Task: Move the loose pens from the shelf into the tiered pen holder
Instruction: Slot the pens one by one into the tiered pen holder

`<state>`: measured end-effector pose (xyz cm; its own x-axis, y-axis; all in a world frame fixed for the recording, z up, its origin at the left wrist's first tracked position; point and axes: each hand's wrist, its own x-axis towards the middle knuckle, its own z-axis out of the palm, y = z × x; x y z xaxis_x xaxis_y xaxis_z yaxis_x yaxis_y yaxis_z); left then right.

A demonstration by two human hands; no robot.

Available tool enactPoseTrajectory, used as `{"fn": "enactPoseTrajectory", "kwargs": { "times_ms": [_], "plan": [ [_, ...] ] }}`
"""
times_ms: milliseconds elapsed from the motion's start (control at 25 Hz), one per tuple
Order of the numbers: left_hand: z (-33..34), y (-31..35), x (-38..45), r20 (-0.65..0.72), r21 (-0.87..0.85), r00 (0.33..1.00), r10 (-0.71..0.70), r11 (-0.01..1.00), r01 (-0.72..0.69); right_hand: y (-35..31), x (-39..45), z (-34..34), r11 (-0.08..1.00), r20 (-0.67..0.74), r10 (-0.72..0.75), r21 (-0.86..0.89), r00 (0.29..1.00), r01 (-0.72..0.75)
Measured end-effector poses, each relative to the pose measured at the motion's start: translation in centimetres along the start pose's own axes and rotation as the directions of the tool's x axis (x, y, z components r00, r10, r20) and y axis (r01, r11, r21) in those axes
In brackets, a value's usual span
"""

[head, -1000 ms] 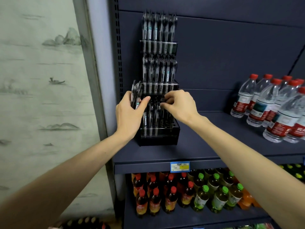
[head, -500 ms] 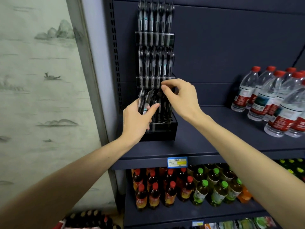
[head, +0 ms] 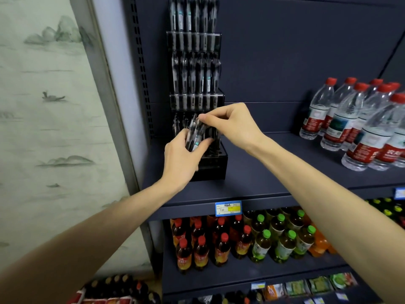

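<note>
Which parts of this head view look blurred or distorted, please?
Head view: the pens in the hands, left and right, are motion-smeared; the wide lens bows the shelf edge and leans the wall panel frame; bottom-corner goods look soft.

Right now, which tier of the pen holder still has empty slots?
The bottom tier: open holes show at its right, while the two tiers above are full.

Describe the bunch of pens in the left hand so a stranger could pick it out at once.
On the dark shelf, left of the water bottles, stands a black tiered pen holder. In front of its lowest tier, the left hand grips the bunch of pens. Unlike the upright racked pens, these lean in a loose cluster, the right hand pinching their tops.
</note>
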<state>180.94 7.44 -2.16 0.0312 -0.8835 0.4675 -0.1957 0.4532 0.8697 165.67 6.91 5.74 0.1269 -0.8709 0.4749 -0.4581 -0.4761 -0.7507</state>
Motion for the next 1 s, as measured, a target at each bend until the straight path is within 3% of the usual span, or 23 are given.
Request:
{"fn": "enactPoseTrajectory", "kwargs": {
  "times_ms": [160, 400, 520, 680, 1000],
  "plan": [
    [0.0, -0.2, 0.2, -0.056, -0.055, 0.998, -0.030, 0.998, 0.027, 0.2, -0.2, 0.1, 0.999, 0.096, 0.013, -0.040, 0.995, -0.009],
    [0.0, 0.8, 0.6, -0.060, -0.132, 0.997, -0.040, 0.991, 0.032, -0.1, 0.4, 0.4, 0.994, -0.042, 0.108, 0.018, 0.993, -0.107],
    [0.1, 1.1, 0.5, -0.044, -0.124, 0.999, -0.015, 0.992, 0.009, -0.2, 0.6, 0.3, 0.991, -0.020, 0.133, 0.011, 0.991, -0.133],
    [-0.6, 0.3, 0.6, -0.051, -0.076, 0.999, 0.000, 0.997, -0.004, 0.6, 1.5, -1.2, 0.992, -0.221, 0.126, 0.051, 0.967, -0.118],
    [-2.1, -1.2, 0.9, -0.088, 0.063, 0.993, 0.078, 0.995, -0.072, 1.7, 2.6, -2.9, 0.991, -0.364, 0.128, 0.006, 0.922, -0.135]
  ]
}}
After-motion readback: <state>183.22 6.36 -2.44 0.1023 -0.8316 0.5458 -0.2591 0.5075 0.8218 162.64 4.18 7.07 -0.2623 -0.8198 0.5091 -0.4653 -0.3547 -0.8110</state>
